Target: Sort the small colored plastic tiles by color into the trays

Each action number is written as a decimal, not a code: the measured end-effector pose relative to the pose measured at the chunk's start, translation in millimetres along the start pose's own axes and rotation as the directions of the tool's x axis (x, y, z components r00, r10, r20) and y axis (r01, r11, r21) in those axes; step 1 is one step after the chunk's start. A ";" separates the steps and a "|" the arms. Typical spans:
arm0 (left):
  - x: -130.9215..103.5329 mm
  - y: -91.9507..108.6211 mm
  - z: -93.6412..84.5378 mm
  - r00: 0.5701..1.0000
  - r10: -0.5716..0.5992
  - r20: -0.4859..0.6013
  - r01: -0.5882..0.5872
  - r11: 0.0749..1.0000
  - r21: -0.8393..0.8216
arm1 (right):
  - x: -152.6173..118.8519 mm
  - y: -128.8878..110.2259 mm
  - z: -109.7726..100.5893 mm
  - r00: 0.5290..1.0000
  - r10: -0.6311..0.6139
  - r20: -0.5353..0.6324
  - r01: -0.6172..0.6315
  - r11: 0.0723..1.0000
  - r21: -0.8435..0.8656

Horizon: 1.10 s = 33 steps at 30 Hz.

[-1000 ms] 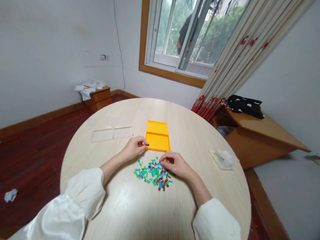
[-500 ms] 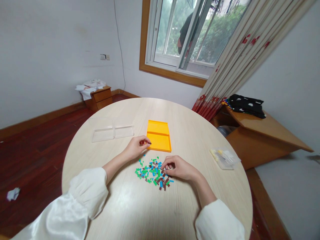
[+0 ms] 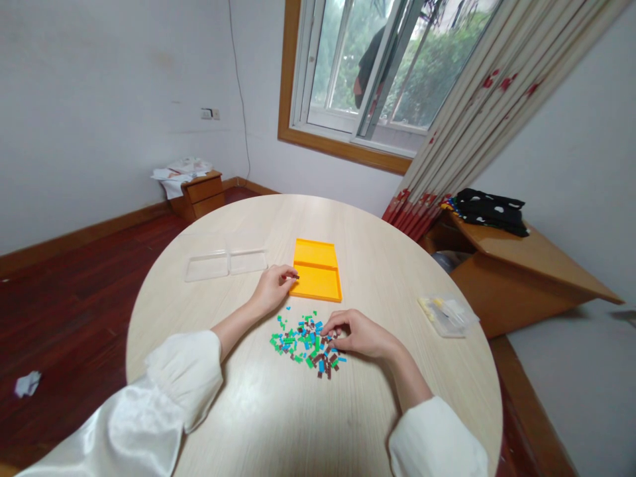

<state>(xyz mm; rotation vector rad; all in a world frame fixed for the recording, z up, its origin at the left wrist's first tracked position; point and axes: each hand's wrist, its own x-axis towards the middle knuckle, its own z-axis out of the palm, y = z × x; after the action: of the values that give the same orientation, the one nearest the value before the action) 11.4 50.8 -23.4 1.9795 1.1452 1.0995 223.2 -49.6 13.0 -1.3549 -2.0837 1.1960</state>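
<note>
My left hand (image 3: 274,287) is at the left side of the open yellow case (image 3: 318,283), its fingers pinching a small dark brown brick (image 3: 295,275) over the case's near half. Below the case, small green, blue and brown bricks (image 3: 308,344) lie in a loose pile on the round table. My right hand (image 3: 355,333) rests at the pile's right edge, fingers bent down among the bricks. Whether its fingertips hold a brick is too small to tell.
An open clear plastic case (image 3: 206,265) lies on the table (image 3: 238,411) at the left. On the right is a clear box (image 3: 447,317) with pale yellow pieces. A person stands outside the window. A wooden desk (image 3: 521,285) stands beyond the table's right edge.
My left hand has moved slightly up and away from me with the brown brick, now over the yellow case. My right hand has stayed at the pile, its fingers slightly more apart.
</note>
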 end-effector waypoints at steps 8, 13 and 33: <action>-1.0 -1.8 0.9 0.997 0.068 0.034 -0.072 0.988 0.138 | -0.3 -2.8 0.8 1.000 -0.005 0.007 0.005 1.000 -0.026; -1.4 1.8 -1.8 0.986 0.112 0.125 -0.130 0.980 0.152 | 0.0 -3.9 0.8 1.000 -0.016 0.005 0.016 0.999 -0.035; -12.9 23.3 -11.4 0.915 0.130 0.382 -0.175 0.981 0.086 | -4.1 -1.7 -0.2 0.995 0.092 -0.027 -0.092 0.996 -0.002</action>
<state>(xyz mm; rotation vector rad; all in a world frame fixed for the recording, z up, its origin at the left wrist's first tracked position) 6.9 29.8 -4.0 2.2806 0.8789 0.6900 224.4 -53.4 15.0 -1.4746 -2.0250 1.2051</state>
